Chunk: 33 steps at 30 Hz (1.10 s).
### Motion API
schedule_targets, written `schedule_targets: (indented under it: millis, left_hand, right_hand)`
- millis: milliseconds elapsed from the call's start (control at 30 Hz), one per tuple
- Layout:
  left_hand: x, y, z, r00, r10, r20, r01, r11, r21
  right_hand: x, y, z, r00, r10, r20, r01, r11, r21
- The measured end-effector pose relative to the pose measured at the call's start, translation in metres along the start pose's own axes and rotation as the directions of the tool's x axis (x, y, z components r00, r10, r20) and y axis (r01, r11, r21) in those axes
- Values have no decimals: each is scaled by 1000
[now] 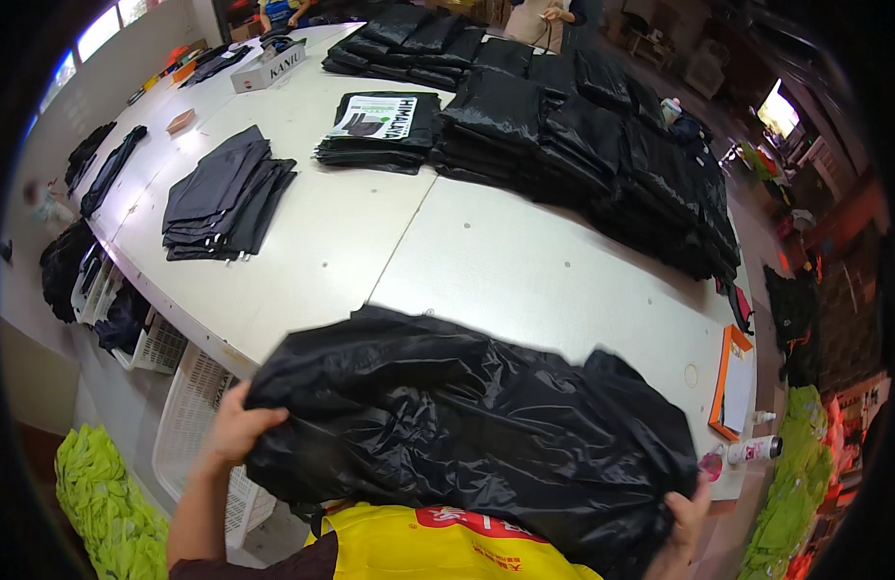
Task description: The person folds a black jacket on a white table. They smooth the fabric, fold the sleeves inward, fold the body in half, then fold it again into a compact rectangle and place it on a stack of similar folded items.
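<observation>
A large, crumpled, glossy black plastic bag [467, 416] is stretched between my two hands, over the near edge of the table and in front of my yellow apron [409, 546]. Gripping its left end is my left hand [239, 425], thumb over the material. At the lower right end my right hand [687, 512] pinches a corner, and part of its fingers is hidden behind the black material. Whether anything is inside the bag I cannot tell.
The white table [505, 246] bears stacked black packages [583, 135], a pile of folded dark garments [225, 198] and a stack topped by a printed sheet [375, 118]. An orange tray [733, 382] and a bottle [755, 449] stand right. White crates [191, 425] sit below left.
</observation>
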<state>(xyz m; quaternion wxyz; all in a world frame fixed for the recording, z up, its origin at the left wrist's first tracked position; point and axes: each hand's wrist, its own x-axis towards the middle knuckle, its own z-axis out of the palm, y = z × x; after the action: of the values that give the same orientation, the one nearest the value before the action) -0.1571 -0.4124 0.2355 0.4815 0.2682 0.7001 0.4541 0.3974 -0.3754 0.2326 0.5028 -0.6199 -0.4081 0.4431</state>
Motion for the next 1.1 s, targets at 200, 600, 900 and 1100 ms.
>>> schedule_targets:
  millis: [200, 600, 900, 1100]
  left_hand:
    - [12, 149, 13, 834, 528, -162, -548, 827, -123]
    - [214, 111, 133, 634, 700, 330, -765, 504, 401]
    - [240, -112, -15, 898, 417, -140, -265, 767, 584]
    - [246, -129, 20, 942, 161, 295, -202, 973, 112]
  right_hand:
    - [70, -92, -139, 748, -658, -84, 538, 675, -505]
    - [251, -58, 29, 659, -725, 203, 491, 209, -846]
    - [36, 90, 170, 845, -149, 514, 467, 675, -571]
    - [56, 189, 177, 715, -375, 590, 696, 458, -553]
